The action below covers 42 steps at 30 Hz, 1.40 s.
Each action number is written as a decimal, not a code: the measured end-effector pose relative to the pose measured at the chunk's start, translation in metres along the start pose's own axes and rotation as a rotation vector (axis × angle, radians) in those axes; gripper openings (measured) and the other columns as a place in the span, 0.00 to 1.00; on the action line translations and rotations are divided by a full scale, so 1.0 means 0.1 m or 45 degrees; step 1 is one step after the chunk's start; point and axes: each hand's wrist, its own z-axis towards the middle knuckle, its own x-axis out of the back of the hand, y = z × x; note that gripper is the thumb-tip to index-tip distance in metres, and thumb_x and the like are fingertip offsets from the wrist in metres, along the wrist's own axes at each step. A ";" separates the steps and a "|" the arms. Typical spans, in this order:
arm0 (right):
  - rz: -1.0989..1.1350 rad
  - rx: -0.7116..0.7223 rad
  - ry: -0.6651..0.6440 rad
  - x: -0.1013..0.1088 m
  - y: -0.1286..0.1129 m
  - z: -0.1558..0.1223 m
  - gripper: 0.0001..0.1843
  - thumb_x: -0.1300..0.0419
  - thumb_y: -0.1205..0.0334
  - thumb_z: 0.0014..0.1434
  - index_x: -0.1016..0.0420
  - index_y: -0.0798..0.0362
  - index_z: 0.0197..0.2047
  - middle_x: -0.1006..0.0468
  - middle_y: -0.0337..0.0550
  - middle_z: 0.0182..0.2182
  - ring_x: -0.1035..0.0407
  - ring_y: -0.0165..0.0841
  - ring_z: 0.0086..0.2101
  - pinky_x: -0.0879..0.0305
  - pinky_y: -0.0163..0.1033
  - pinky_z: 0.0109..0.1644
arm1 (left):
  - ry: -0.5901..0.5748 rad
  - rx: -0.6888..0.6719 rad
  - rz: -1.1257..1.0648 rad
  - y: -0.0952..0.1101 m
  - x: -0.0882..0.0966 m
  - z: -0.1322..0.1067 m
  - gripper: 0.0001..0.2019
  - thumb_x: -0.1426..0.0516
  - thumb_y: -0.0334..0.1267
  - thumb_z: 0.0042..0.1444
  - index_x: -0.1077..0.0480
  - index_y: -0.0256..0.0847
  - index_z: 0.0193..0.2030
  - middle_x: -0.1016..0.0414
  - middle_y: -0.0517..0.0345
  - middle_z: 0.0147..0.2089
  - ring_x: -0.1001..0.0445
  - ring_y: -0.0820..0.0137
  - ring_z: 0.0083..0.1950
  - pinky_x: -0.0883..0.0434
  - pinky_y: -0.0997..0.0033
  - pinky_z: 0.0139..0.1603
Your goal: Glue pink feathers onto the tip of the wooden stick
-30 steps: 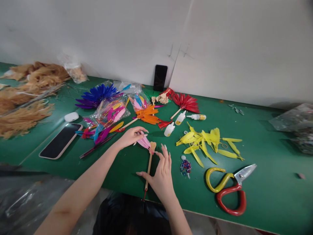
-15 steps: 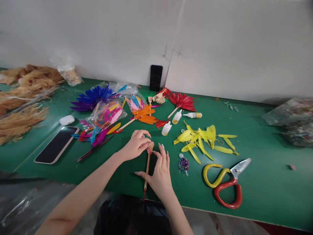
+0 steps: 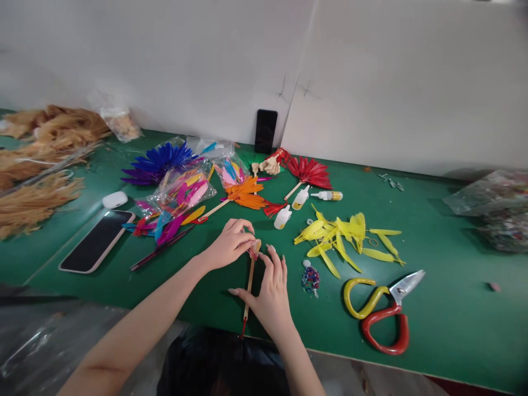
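A wooden fan handle (image 3: pixel 250 280) lies on the green table in front of me, its broad head away from me and a red cord (image 3: pixel 243 326) at its near end. My left hand (image 3: pixel 231 243) reaches over the head from the left with thumb and fingers pinched together. What those fingertips hold is too small to make out. To the right, my right hand (image 3: pixel 270 291) rests with its fingers stretched and thumb apart. Its index fingertip is at the handle's head, and its thumb crosses near the shaft.
Yellow feathers (image 3: pixel 338 236), beads (image 3: pixel 310 279) and scissors (image 3: pixel 377 313) lie to the right, near white glue bottles (image 3: pixel 282 218). Orange (image 3: pixel 245 193), red (image 3: pixel 309 171) and blue (image 3: pixel 160 159) feather fans are behind. Phones (image 3: pixel 97 242) and tan fibre (image 3: pixel 61 132) are leftward.
The view has shifted slightly, so the table things sit a little further right. Both hands keep nearly the same place at the handle's head.
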 end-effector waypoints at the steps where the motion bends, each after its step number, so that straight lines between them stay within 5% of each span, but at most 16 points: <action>1: 0.000 0.001 0.003 0.00 0.00 0.00 0.44 0.41 0.36 0.47 0.44 0.60 0.57 0.39 0.63 0.56 0.49 0.49 0.60 0.49 0.62 0.60 | -0.002 0.002 -0.005 0.00 0.00 0.00 0.13 0.52 0.36 0.62 0.26 0.44 0.36 0.36 0.54 0.47 0.41 0.64 0.51 0.38 0.59 0.53; 14: -0.001 -0.001 -0.027 0.00 0.00 0.00 0.42 0.42 0.36 0.48 0.43 0.60 0.55 0.41 0.64 0.58 0.52 0.49 0.61 0.50 0.62 0.60 | 0.008 0.034 -0.037 -0.02 0.02 0.00 0.10 0.50 0.35 0.60 0.27 0.44 0.36 0.36 0.55 0.48 0.41 0.63 0.51 0.37 0.60 0.52; 22: 0.000 -0.006 -0.006 0.00 0.00 0.00 0.43 0.42 0.36 0.47 0.43 0.60 0.55 0.42 0.64 0.58 0.51 0.50 0.61 0.50 0.62 0.60 | 0.149 0.144 -0.004 -0.10 0.10 0.02 0.04 0.43 0.38 0.55 0.31 0.42 0.36 0.37 0.55 0.47 0.40 0.63 0.51 0.40 0.57 0.55; 42: 0.001 0.000 -0.004 -0.01 0.00 -0.01 0.43 0.42 0.35 0.48 0.43 0.59 0.55 0.43 0.65 0.59 0.52 0.49 0.61 0.51 0.62 0.60 | 0.002 0.098 -0.033 -0.09 0.14 0.01 0.05 0.42 0.36 0.52 0.27 0.46 0.37 0.37 0.56 0.53 0.44 0.60 0.59 0.45 0.53 0.61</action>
